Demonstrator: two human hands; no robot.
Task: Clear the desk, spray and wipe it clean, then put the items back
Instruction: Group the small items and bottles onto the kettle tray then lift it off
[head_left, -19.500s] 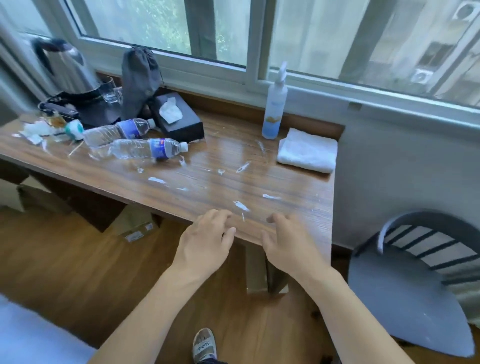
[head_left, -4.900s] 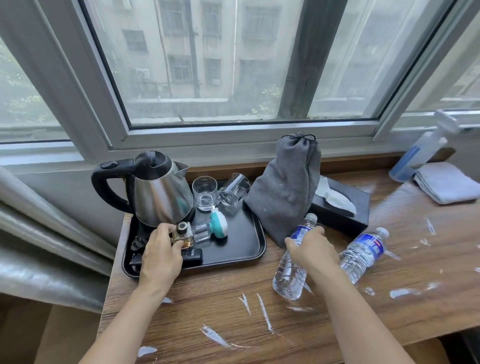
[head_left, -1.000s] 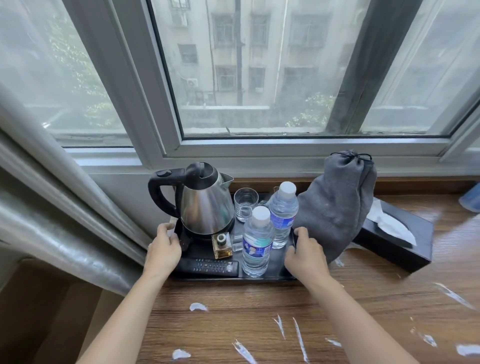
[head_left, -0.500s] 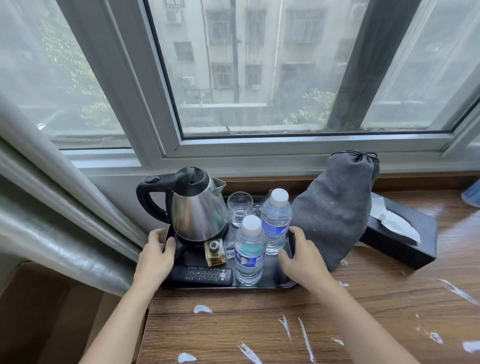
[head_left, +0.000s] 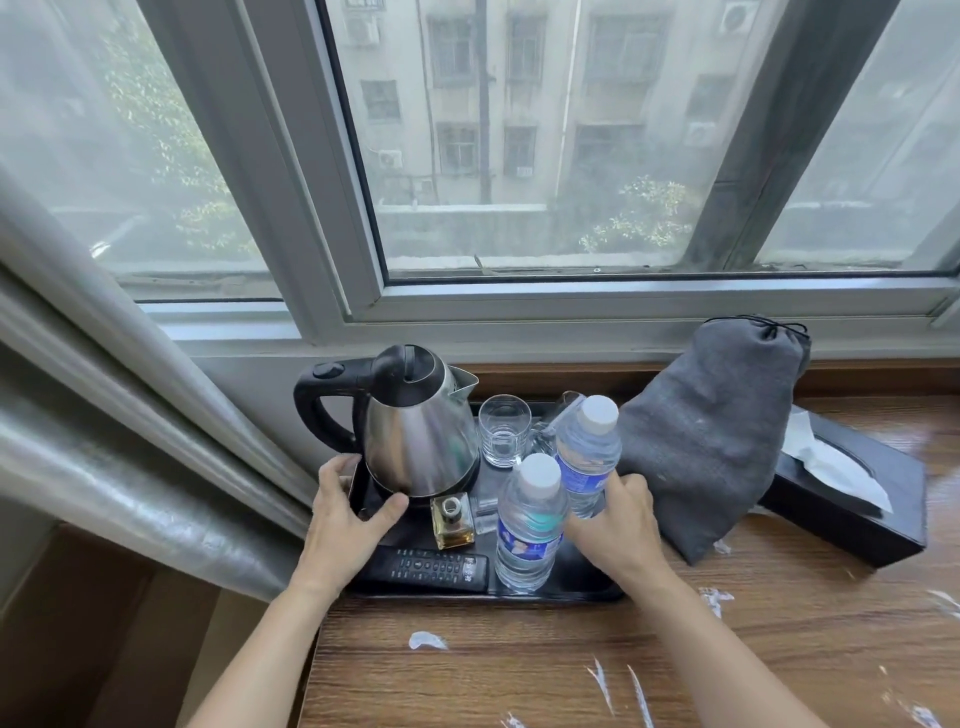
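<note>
A black tray (head_left: 582, 577) sits at the left end of the wooden desk (head_left: 519, 670). It carries a steel kettle (head_left: 415, 431), a drinking glass (head_left: 503, 431), two upright water bottles (head_left: 527, 525) (head_left: 587, 447), a small amber bottle (head_left: 452, 522) and a remote (head_left: 431, 569). My left hand (head_left: 348, 514) grips the tray's left rim, thumb lying inside beside the kettle base. My right hand (head_left: 618, 525) grips the right rim behind the bottles. White smears and scraps (head_left: 426, 640) dot the desk in front.
A grey drawstring pouch (head_left: 711, 436) leans right beside the tray, touching my right hand's side. A black tissue box (head_left: 857, 499) lies behind it to the right. A grey curtain (head_left: 104, 415) hangs at the left, past the desk's end. The window sill runs behind.
Both hands have stayed on the tray's two rims. My left thumb has moved further in toward the kettle base. The view has come a little closer to the tray.
</note>
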